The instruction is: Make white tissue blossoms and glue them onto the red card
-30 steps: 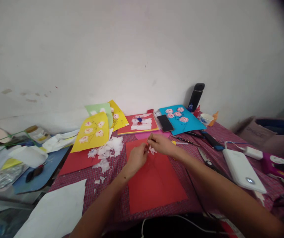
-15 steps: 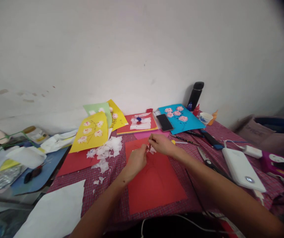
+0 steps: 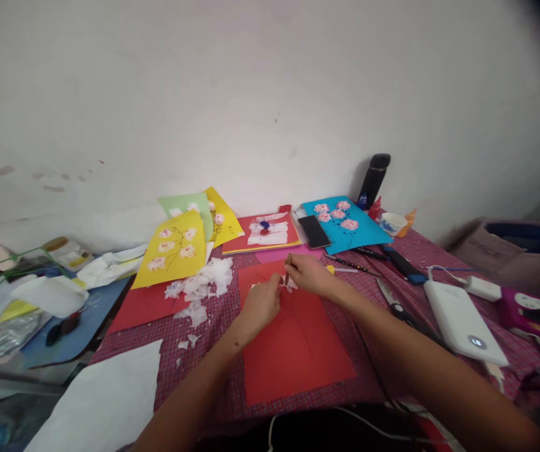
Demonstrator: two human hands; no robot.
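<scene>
A red sheet of paper (image 3: 293, 358) with faint dark line drawing lies in front of me. My left hand (image 3: 263, 300) rests on its upper part, fingers closed in; anything in them is hidden. Just to the right, my right hand (image 3: 308, 274) pinches a thin dark stick (image 3: 287, 271), held roughly upright over the sheet. Small white paper pieces (image 3: 291, 284) lie on the red sheet by the fingertips. Left of the sheet is a heap of torn white tissue paper (image 3: 208, 279).
Yellow flower picture (image 3: 171, 251) stands behind the tissue; blue flower picture (image 3: 345, 226) lies at back right with a phone (image 3: 314, 232). Right side holds scissors (image 3: 397, 309), a cutter (image 3: 402, 263), a power bank (image 3: 463, 323), a small bowl (image 3: 392, 223) and a black bottle (image 3: 374, 179).
My right hand has shifted very slightly, and the dark stick in its fingers shows more clearly. My left hand stays in nearly the same place. The view has moved a little.
</scene>
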